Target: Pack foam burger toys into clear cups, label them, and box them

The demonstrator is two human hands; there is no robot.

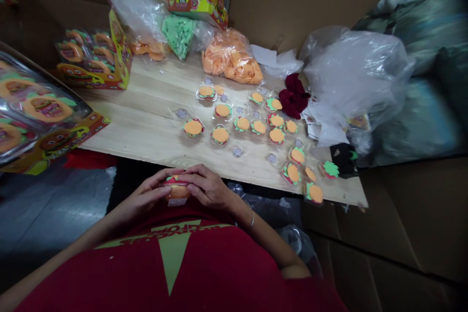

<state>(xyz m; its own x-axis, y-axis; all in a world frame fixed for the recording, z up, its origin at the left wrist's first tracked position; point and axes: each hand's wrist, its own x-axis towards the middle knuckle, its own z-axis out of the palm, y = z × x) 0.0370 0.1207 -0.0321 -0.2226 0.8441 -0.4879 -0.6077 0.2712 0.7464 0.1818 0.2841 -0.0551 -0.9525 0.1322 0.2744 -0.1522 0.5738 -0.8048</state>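
A packaged toy burger (178, 191) with an orange bun and a small white label is held close to my body, at the table's front edge. My left hand (151, 190) grips it from the left, and my right hand (206, 187) has its fingers over the right side and top. Both hands are closed round the clear package. Beyond them on the wooden table (146, 126) lie several burgers in clear plastic cases, such as one burger (193, 127) nearest the hands, and open cases with grey pieces, like this case (237, 150).
Display boxes of burgers (87, 78) stand at the left. At the back are a bag of orange pieces (234, 56), a bag of green pieces (178, 34) and a dark red cloth (293, 96). Cardboard (420, 214) is at the right.
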